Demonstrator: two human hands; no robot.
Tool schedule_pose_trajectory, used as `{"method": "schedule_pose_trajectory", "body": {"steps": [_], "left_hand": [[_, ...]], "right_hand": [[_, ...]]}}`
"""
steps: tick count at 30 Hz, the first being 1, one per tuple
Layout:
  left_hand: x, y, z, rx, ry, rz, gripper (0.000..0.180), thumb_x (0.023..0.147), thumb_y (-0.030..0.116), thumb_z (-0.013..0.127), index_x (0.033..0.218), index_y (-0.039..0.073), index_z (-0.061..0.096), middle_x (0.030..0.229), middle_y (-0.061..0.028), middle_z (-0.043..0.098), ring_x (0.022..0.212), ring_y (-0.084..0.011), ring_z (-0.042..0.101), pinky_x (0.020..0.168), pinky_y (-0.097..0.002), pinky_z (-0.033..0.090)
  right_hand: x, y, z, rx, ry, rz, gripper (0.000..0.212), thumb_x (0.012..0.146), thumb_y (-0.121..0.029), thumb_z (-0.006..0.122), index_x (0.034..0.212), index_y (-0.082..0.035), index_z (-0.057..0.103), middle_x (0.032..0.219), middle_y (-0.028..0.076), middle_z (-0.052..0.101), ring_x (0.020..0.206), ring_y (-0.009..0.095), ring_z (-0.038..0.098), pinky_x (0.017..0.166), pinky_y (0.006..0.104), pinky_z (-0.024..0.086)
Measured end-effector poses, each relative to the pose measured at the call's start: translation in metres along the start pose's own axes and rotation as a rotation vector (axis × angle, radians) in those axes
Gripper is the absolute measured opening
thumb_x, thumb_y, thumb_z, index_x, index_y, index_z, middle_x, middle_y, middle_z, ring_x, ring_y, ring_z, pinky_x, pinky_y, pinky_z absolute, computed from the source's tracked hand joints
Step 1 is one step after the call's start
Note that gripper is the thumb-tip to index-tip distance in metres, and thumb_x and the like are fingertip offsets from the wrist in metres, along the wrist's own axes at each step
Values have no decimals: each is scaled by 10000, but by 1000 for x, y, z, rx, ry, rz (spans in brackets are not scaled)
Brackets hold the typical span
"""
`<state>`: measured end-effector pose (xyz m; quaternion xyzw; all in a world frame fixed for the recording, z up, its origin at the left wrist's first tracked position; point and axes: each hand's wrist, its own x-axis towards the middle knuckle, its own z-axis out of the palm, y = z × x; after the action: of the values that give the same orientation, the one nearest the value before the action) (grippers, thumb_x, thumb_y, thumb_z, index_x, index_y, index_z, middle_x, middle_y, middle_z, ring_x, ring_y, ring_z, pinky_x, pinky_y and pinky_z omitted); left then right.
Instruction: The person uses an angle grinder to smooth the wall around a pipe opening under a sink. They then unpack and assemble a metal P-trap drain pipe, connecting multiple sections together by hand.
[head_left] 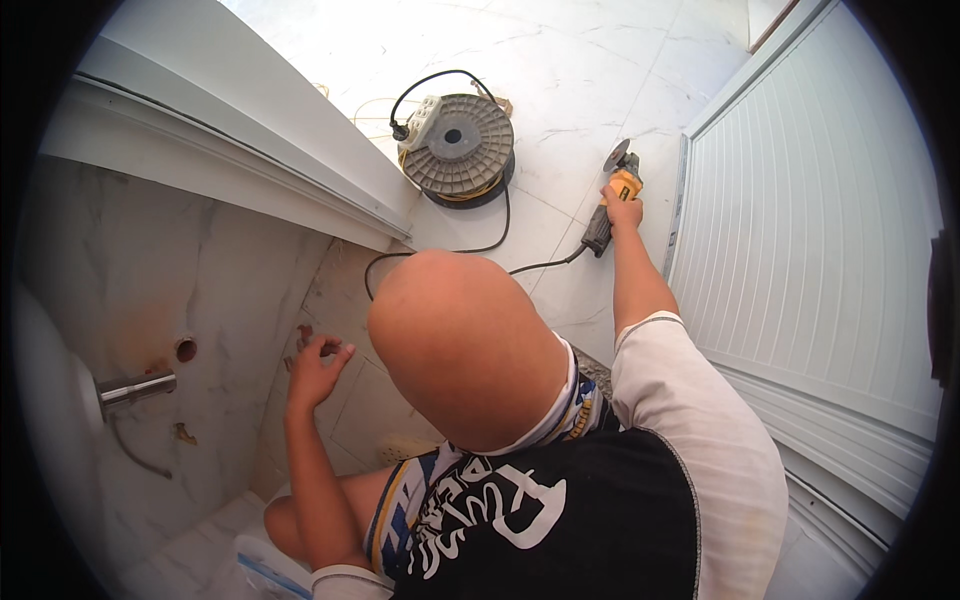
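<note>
Overall, a white tiled floor point(575, 95) with grey veining occupies the far and middle area. On the right stands a white ribbed door point(800, 220). On the left, a marbled wall point(225, 260) adjoins a white door frame point(230, 140), which slants from the far left toward the middle. The person's bent knee point(450, 340) fills the centre, between the two arms. Beyond it, left of centre, a cable reel point(470, 155) rests flat on the floor, with a white socket block point(421, 120) at its left side and a black plug point(400, 131) at the block.

The angle grinder point(625, 188), yellow and black, is right of the reel, near the left side of the door. Its cutting disc point(616, 156) is at the far end; contact between disc and floor cannot be determined. The right hand point(622, 210) is wrapped around the grinder body. The left hand point(318, 372) is raised near the wall, fingers loosely bent and parted.

A black cable point(548, 265) leads from the near end of the grinder toward the knee. At the left, a chrome pipe point(140, 389) projects beside a round wall hole point(185, 349).
</note>
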<state>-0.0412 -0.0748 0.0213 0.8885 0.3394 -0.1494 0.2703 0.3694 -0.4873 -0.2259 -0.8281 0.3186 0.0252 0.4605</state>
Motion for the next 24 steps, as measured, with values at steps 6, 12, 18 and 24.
{"method": "schedule_pose_trajectory", "body": {"steps": [6,12,18,24], "left_hand": [[1,-1,-1,-26,10,22,482,882,431,725,1153,37,662,1077,-139,713,1042,-264,670,920,-404,505],[3,1,-2,-51,14,-6,497,879,433,726,1178,42,657,1068,-127,711,1042,-259,668,919,-409,508],[3,3,-3,-36,5,-12,491,875,427,731,1174,43,659,1057,-123,713,1033,-258,669,908,-409,512],[4,3,-2,-20,6,-1,498,873,429,731,1176,40,656,1049,-120,714,1020,-260,673,899,-406,513]], "right_hand": [[-3,-3,0,-80,0,-20,877,574,-469,822,1176,100,534,1128,250,641,1017,361,653,885,407,535],[-5,-4,-2,-62,-18,-13,886,573,-470,821,1182,104,527,1144,256,634,1039,364,644,900,408,529],[-4,-4,0,-78,-13,0,892,573,-469,821,1187,105,521,1152,257,631,1042,362,644,902,406,529],[-4,-5,-1,-86,-22,-9,897,574,-476,819,1185,108,521,1155,266,628,1053,366,642,908,406,528]]}}
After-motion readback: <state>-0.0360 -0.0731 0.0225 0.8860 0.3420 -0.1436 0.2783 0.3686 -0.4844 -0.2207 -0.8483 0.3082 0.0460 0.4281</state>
